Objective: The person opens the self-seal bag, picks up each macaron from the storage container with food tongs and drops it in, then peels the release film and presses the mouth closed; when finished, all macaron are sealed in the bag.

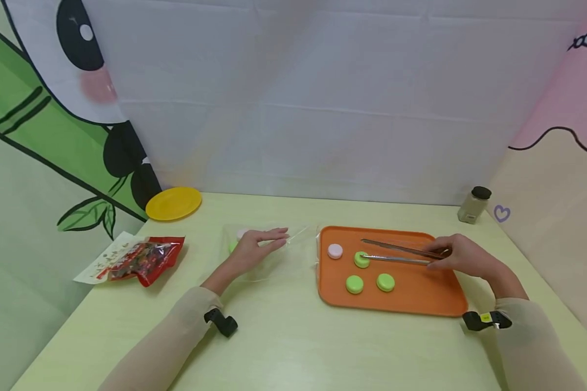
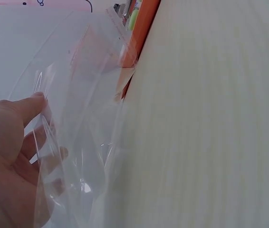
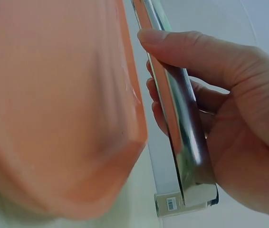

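Note:
In the head view, my right hand [image 1: 462, 256] holds metal tongs [image 1: 396, 259] over the orange tray [image 1: 396, 304]. The tongs' arms stand apart, and the lower tip overlaps a green macaron [image 1: 362, 264]. Two more green macarons, one front left [image 1: 354, 284] and one front right [image 1: 385, 282], and a pink macaron [image 1: 335, 251] lie on the tray. Left of it, my left hand [image 1: 254, 250] holds a clear plastic bag [image 2: 84, 142] between thumb and fingers. Something pink and green shows inside the bag behind that hand. The right wrist view shows thumb and fingers round the tongs [image 3: 184, 123].
A yellow plate [image 1: 173, 204] sits at the back left of the table. In front of it lies a red and white food packet [image 1: 137, 259]. A small jar with a black lid [image 1: 474, 205] stands at the back right. A cloth backdrop [image 1: 298, 108] hangs behind the table.

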`<state>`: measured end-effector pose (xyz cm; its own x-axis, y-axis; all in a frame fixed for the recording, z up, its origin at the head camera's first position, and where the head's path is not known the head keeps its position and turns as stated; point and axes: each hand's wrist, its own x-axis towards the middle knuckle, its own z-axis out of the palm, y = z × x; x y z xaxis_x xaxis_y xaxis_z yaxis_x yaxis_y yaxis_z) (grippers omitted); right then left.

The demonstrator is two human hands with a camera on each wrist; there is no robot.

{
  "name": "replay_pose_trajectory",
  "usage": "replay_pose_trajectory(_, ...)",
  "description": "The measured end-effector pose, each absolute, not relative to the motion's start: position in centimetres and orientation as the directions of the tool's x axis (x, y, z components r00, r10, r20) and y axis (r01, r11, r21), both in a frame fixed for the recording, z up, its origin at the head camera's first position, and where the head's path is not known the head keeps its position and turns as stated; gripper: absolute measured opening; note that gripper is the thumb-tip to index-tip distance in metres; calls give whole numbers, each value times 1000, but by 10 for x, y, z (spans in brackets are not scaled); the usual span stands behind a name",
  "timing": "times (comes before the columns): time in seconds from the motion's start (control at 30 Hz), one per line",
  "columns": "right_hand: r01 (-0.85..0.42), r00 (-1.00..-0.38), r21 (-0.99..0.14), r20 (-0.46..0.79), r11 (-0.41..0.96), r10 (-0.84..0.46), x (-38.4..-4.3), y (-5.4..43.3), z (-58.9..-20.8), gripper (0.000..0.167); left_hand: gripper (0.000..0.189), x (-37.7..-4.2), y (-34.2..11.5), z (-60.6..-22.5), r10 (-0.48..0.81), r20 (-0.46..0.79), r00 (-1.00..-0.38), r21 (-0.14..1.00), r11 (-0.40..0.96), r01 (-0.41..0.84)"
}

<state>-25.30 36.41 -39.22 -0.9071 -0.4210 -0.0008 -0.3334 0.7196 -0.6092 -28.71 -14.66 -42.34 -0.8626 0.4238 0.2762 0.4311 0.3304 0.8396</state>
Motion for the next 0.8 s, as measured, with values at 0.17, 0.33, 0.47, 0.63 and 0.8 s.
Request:
replay_pose_trajectory(0.17,-356,-890,-619,-6,700,-457,-254,368,-394,33,34,-287,-147,-422,421,258,-869,841,344,417)
replay_pose_trajectory(0.33,-344,-882,-638,-33,689,-471,-255,368,-397,33,34,-287,-148,-423,425,258,-868,841,343,418)
replay_pose_trajectory(0.47,-355,-880,-625,-27,695,-474,-256,367,-399,31,34,-286,-148,-423,429,259,-865,844,335,419)
replay_pose_trajectory(0.63,-380,-871,-622,-7,684,-491,-256,365,-401,30,35,-286,-148,-422,428,262,-865,844,334,421)
replay_pose_trajectory(0.8,-383,-870,-621,-4,684,-492,-257,365,-403,29,34,-286,-148,-422,434,279,-857,840,322,437)
